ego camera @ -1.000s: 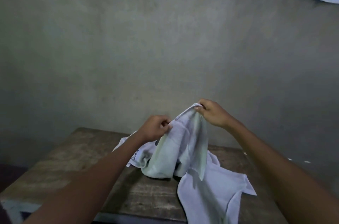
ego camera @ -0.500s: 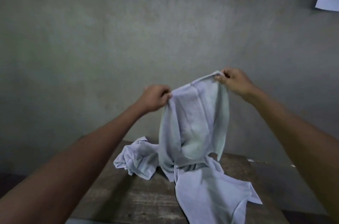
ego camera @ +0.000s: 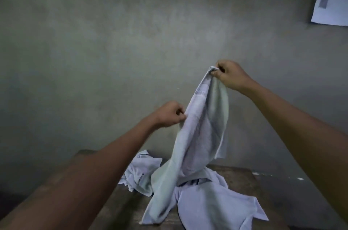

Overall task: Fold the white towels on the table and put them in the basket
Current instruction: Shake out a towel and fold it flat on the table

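right hand [ego camera: 230, 75]: we pinch the towel [ego camera: 202, 135] corner, centre-right, high
left hand [ego camera: 170, 114]: fist closed on its edge, mid-frame
towel: hangs between our hands, tail on the table [ego camera: 239, 177]
other towels [ego camera: 212, 207]: crumpled heap, bottom centre

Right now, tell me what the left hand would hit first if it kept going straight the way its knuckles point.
The left hand points right, already pinching the lifted towel's edge, so that cloth comes first. Beyond it probably only the wall, though depth is unclear.
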`<action>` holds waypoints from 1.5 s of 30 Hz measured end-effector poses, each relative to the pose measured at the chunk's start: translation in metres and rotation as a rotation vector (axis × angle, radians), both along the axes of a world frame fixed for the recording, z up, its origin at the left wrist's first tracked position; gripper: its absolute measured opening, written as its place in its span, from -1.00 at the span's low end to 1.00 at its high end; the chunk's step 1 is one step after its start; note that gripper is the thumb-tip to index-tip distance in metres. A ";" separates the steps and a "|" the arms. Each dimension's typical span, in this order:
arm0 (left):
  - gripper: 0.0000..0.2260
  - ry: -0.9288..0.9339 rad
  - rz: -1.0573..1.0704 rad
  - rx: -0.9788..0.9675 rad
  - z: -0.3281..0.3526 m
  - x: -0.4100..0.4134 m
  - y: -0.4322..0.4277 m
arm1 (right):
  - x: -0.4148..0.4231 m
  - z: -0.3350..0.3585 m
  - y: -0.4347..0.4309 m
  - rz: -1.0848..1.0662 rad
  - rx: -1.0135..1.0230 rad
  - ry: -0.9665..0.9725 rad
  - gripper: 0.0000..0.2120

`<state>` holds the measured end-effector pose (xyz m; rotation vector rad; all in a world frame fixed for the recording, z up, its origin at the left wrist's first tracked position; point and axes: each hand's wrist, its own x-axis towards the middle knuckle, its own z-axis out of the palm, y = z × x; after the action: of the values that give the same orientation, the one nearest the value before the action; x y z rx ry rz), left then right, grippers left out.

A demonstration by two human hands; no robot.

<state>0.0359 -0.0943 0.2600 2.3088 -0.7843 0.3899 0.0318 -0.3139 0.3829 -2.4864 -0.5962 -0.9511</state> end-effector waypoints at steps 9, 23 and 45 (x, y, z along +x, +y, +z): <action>-0.89 0.135 -0.048 0.017 -0.049 -0.013 -0.004 | -0.007 -0.008 -0.032 -0.059 0.031 0.042 -0.84; -0.91 0.317 -0.109 -0.078 -0.058 -0.027 0.007 | -0.024 0.007 -0.045 -0.024 0.168 0.073 -0.86; -0.94 -0.342 0.343 0.097 0.121 -0.029 0.110 | -0.024 0.004 -0.038 0.056 0.477 0.014 -0.79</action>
<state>0.0071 0.0154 0.3809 2.5060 -0.5697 0.9378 0.0077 -0.3516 0.3873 -2.0395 -0.3771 -0.9275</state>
